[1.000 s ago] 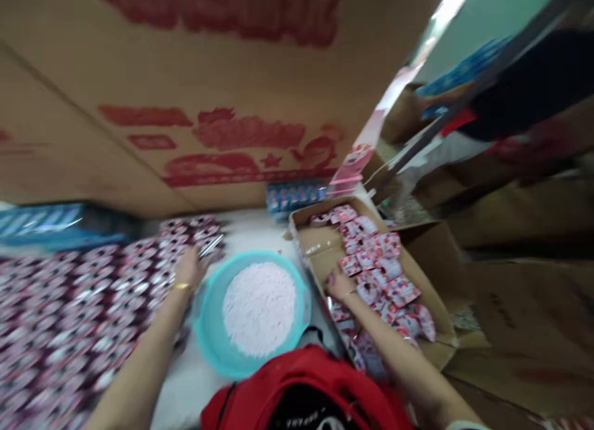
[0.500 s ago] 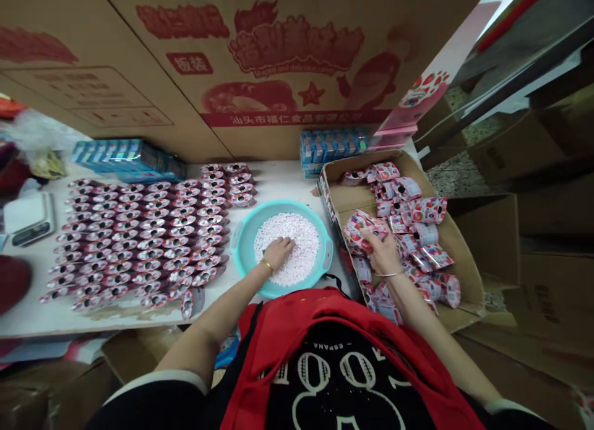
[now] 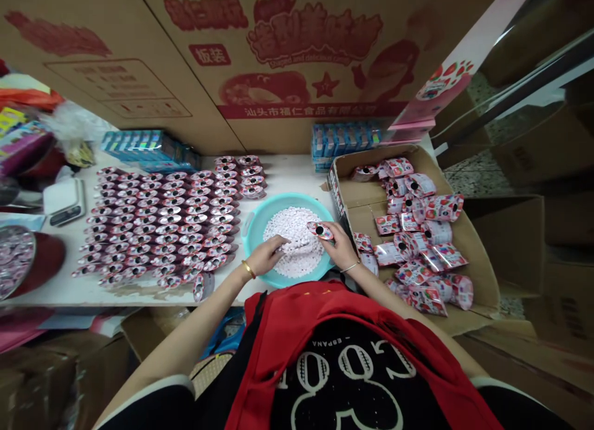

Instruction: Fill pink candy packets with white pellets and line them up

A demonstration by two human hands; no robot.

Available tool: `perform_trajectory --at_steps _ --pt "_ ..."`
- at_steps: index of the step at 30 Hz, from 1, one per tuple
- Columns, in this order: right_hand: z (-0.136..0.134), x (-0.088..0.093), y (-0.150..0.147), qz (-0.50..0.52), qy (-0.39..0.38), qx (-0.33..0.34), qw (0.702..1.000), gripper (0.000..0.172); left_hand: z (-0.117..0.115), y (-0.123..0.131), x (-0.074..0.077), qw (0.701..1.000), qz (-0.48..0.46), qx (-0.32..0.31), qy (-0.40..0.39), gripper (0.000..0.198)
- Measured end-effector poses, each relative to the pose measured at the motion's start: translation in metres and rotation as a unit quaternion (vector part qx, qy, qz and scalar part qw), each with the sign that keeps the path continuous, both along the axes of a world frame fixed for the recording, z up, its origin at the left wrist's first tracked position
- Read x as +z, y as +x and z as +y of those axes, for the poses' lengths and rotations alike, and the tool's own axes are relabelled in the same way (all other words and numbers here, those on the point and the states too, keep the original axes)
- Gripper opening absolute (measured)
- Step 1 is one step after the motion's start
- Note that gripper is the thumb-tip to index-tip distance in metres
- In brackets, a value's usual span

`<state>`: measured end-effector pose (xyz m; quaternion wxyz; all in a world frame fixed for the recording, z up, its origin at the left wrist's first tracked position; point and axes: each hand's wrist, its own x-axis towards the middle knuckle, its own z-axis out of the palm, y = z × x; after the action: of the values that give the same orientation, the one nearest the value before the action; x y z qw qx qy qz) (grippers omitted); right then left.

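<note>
The right hand (image 3: pixel 341 249) was closed on one small pink pouch (image 3: pixel 320 231), held over the right-hand rim of the teal basin (image 3: pixel 250 223); the thumb and fingertips (image 3: pixel 330 237) pinched its near end, while the rest of the pouch stuck out past them, up and to the left above the basin, with a dark round spot on its upper face left uncovered. The pouch looked light, thin-walled and glossy; I judged it pliable and somewhat slippery, easy to crush if squeezed flat, so the sides near one end seemed the sound place to grip. The left hand (image 3: pixel 266 255) lay over the near part of the basin, fingers curled downward with the tips in the small white candies (image 3: pixel 297 229) heaped inside; whether it had pinched any up could not be told. The candies seemed tiny, hard and loose, apt to roll or scatter, best taken as a small pinch or scoop.

To the right of the basin, close beside it, stood an open cardboard box (image 3: pixel 352 198) with more such pouches lying loose in it; to the left of the basin, rows of pouches (image 3: pixel 171 223) lay side by side on the white table (image 3: pixel 288 173). Behind the basin, to its right, was a stack of blue packs (image 3: pixel 346 138), and behind those a large printed carton (image 3: pixel 297 77); far to the left of the basin lay a small scale (image 3: pixel 65 201).
</note>
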<state>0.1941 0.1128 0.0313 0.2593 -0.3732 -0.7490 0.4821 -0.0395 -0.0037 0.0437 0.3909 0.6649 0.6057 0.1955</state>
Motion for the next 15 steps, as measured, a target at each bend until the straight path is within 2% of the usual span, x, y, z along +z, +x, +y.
perform_trajectory --at_steps 3,6,10,13,15 --pt "-0.003 -0.009 -0.007 -0.012 0.037 0.052 0.998 0.042 0.01 -0.006 0.034 0.998 0.058 -0.017 0.011 0.028" --pt "-0.009 -0.015 -0.014 -0.024 0.053 0.094 0.994 0.05 0.025 0.003 0.057 0.985 0.166 -0.051 -0.017 0.026" --pt "-0.015 -0.022 -0.019 -0.021 0.056 0.101 0.993 0.055 0.043 0.034 0.08 0.942 0.323 -0.076 -0.053 0.027" --pt "-0.018 -0.026 -0.02 -0.002 0.051 0.095 0.994 0.054 0.049 0.054 0.095 0.921 0.377 -0.09 -0.044 0.029" --pt "-0.017 -0.028 -0.018 0.012 0.042 0.082 0.996 0.05 0.049 0.054 0.1 0.914 0.391 -0.097 -0.037 0.027"
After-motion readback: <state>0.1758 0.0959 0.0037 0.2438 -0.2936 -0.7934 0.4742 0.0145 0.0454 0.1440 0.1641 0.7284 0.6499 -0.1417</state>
